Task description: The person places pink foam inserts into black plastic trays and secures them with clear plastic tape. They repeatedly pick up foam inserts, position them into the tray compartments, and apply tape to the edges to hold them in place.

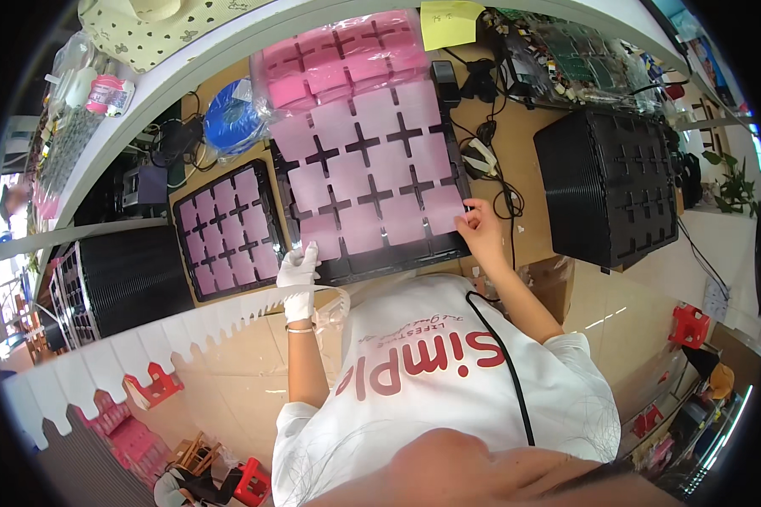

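At the far left of the surface [558, 245] a smaller black tray [228, 228] filled with pale pink squares is seen, lying apart from both hands. Just right of it, the left hand [298, 272], in a white glove, is placed at the near left corner of the large black tray [372, 156], its fingers [306, 253] curled over the rim and closed on it. The large tray is tilted up from the surface, its long axis running away from the person, and it lies directly ahead of both hands, between them. It is gridded into square pockets holding pale pink squares, with black crosses showing between; brighter pink pads [347, 55] under clear film cover its far end. The bare right hand [482, 228] is pinched on the near right edge. Further right, a stack of black trays [609, 182] stands well apart.
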`<state>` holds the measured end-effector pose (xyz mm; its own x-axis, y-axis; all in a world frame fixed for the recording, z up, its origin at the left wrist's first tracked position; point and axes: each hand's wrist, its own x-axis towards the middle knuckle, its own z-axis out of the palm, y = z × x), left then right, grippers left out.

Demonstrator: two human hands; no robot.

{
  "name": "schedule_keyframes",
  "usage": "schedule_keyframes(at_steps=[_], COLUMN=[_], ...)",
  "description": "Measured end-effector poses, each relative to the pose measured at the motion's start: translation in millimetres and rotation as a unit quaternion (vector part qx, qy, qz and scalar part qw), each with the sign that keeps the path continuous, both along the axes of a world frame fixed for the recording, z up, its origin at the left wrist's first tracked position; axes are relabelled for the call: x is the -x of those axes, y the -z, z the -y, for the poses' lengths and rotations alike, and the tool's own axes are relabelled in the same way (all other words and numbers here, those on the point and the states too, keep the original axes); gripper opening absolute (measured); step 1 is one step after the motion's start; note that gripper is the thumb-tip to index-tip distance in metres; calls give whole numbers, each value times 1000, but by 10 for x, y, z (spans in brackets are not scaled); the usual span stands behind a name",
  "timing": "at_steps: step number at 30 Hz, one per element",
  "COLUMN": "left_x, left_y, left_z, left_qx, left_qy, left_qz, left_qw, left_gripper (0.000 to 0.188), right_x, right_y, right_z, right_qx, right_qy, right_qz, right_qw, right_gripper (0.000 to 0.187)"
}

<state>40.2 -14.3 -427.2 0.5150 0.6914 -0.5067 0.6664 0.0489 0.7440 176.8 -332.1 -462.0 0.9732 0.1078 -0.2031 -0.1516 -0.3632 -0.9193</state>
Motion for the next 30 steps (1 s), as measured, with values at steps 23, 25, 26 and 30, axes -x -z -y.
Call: schedule_keyframes(at_steps=[23,25,26,30], left_x=[405,347,308,-300], left_y=[-142,-216,-225,-276], left_z=[156,151,116,-310], left_qx=[-60,-157,-251,-534], left_qy=[46,62,77,132], left_qz=[-65,-52,-40,117], left_qw=[995,984,964,827], left_gripper=[46,46,45,31], right_x=[276,283,286,276], right_y=[-134,-115,-95,-69], right_z=[123,132,136,147], right_qx=[-12,-13,-14,13], right_qy=[13,12,12,2], right_qz=[-21,-22,-23,-20], right_qw=[1000,1000,1000,1000], right_gripper=[36,36,35,33])
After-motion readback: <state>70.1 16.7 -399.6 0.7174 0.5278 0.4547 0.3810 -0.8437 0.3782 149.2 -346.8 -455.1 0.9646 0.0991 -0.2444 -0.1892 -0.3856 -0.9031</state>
